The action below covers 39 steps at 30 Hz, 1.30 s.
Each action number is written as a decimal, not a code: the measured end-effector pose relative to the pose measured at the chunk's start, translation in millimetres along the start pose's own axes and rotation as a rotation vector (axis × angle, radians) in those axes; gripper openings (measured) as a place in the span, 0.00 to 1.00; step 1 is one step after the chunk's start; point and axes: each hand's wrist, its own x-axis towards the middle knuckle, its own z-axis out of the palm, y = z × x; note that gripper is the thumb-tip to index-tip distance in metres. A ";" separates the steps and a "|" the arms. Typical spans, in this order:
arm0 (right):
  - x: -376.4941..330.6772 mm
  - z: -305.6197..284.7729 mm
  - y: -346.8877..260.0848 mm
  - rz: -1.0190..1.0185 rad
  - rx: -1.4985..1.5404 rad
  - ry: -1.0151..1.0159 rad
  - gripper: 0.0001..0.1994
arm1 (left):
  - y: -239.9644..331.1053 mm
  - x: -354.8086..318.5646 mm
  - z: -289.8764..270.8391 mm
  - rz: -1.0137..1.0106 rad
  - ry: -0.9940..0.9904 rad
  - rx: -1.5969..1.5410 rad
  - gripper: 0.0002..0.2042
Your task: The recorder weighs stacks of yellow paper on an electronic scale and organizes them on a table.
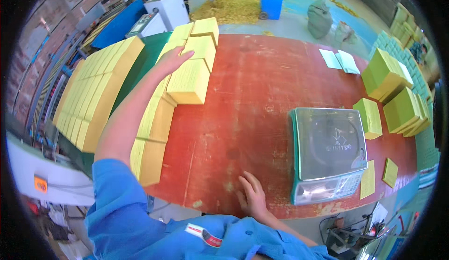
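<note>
Left hand (174,59) reaches out flat, fingers open, resting on the yellow paper stacks (189,80) along the left edge of the red table (252,92); it grips nothing. Right hand (252,195) lies palm down and spread on the near table edge, just left of the scale. Between the two, the red top is bare and wide. Across it on the right sit five or so green-yellow bundles (386,75) near the far edge. One weighing scale (327,152) stands near the front edge, with two loose yellow slips (379,176) beside it.
</note>
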 end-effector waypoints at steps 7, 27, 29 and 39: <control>16.4 4.7 -8.7 0.167 -0.156 -0.041 0.25 | -48.5 242.8 69.6 -0.006 0.223 0.313 0.33; 19.1 22.8 -4.7 0.188 -0.334 -0.079 0.20 | -32.1 290.8 150.4 0.081 0.056 0.537 0.42; 27.1 21.1 -4.4 0.161 -0.323 -0.031 0.20 | -42.0 291.1 118.3 0.060 0.133 0.420 0.42; 1.7 18.8 16.7 0.007 -0.008 -0.140 0.25 | -118.0 50.1 82.4 0.214 0.197 -0.119 0.34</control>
